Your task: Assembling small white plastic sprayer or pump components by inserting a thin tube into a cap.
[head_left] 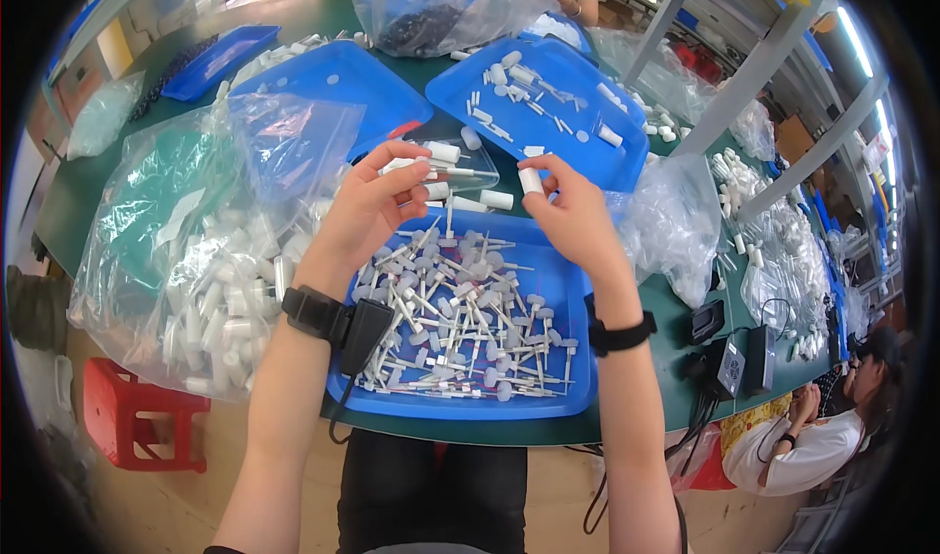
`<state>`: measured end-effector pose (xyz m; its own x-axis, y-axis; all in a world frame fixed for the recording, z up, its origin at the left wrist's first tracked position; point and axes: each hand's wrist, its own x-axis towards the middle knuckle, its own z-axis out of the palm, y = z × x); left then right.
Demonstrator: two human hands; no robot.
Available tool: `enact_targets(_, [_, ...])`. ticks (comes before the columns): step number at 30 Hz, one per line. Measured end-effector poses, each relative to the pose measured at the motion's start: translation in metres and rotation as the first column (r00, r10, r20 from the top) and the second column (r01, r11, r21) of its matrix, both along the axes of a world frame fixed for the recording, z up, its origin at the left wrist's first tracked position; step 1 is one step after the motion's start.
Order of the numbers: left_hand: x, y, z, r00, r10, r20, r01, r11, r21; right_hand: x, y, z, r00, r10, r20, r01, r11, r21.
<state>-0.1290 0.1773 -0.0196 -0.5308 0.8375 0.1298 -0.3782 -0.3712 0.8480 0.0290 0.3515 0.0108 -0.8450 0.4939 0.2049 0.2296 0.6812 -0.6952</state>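
My left hand (380, 190) is closed in a pinch above the far left edge of a blue tray (578, 363). Between its thumb and index finger is a slim white plastic piece (397, 165), partly hidden by the fingers. My right hand (570, 207) pinches a short white plastic cylinder (530, 180) upright, apart from the left hand. Between the hands lie a small clear tray (486, 175) and a few loose white cylinders (496, 200). Many thin white sticks with translucent round ends (470, 304) fill the blue tray below my hands.
A clear bag of white cylinders (211, 309) lies at the left. Beyond are a blue tray with white parts (612, 153) and another blue tray (377, 94). Black power adapters (725, 366), metal posts (705, 123) and a seated person (808, 446) are at the right.
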Motion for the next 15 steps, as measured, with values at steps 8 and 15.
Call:
enact_targets(8, [0.008,0.002,0.001,0.993,-0.1,-0.057,0.102,0.994,0.039,0.032,-0.028,0.015,0.918,0.163,-0.362,-0.34,0.794,-0.504])
enact_targets(15, [0.013,0.001,0.003,0.973,-0.068,-0.221,0.061,0.997,-0.039,0.037,-0.017,0.002,0.909,0.128,-0.396,-0.304,0.854,-0.422])
